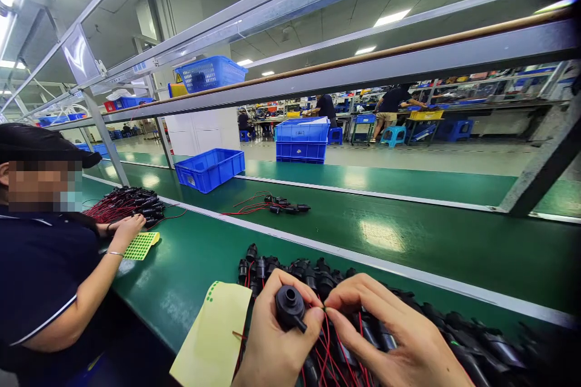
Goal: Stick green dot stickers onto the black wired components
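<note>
My left hand is closed round a small black pump, its round inlet facing up and a side spout pointing toward my thumb. With thumb and forefinger pinched, my right hand meets the left fingertips just right of the pump. A tiny greenish bit shows at that pinch, too small to make out. Red wires hang below the fingers. Behind and under both hands lies a pile of similar black pumps. To the left of my left hand is a pale yellow sticker sheet with a few green dots near its top.
A co-worker sits at left, hands at another wired pump pile beside a green-dotted sheet. Several pumps lie on the green belt. Beyond stand a blue bin and stacked crates. A metal shelf rail crosses overhead.
</note>
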`<state>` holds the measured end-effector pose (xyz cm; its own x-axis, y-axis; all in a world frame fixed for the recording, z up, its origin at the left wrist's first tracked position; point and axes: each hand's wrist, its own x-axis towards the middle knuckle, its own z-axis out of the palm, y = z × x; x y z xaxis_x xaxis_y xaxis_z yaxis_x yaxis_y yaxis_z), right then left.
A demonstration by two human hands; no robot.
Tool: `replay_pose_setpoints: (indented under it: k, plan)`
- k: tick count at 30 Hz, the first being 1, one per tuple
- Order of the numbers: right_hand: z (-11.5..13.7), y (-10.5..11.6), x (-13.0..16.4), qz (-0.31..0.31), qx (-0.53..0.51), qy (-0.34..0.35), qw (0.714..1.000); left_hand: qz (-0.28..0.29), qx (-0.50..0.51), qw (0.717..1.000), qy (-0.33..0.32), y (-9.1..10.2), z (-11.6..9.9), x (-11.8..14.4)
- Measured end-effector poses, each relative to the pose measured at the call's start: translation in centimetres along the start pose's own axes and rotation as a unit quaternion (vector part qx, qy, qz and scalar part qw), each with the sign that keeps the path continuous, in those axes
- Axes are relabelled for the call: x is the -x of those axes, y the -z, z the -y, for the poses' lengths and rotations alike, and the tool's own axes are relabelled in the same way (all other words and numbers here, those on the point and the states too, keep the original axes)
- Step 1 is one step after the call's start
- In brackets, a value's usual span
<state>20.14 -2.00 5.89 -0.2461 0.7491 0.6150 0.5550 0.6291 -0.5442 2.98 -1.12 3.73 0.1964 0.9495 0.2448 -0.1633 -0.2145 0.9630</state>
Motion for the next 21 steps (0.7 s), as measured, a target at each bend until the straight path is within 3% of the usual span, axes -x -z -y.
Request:
replay_pose_setpoints:
  k: [4,10,14,18,21]
  plan:
    - [-0.1,0.0,0.0,0.012,0.013,0.000,1.000,0.003,0.006,1.000,0.002,-0.1,0.1,0.0]
    - [0.1,0.5,-0.3,-0.043,0.004,-0.058,0.997,0.076,0.027,0.996,0.030,0.5,-0.1,0.8]
    - [0.6,1.0,-0.3,-0.050,-0.045,-0.121,0.990,0.052,-0.061,0.997,-0.006,0.2,0.7,1.1]
    - [0.6,1.0,-0.2,0.007,-0.084,-0.113,0.990,0.015,-0.088,0.996,-0.029,-0.2,2.0,1.2]
    - [0.9,0.7,-0.1,0.012,-0.104,-0.110,0.988,-0.005,-0.104,0.994,-0.039,-0.2,2.5,1.3]
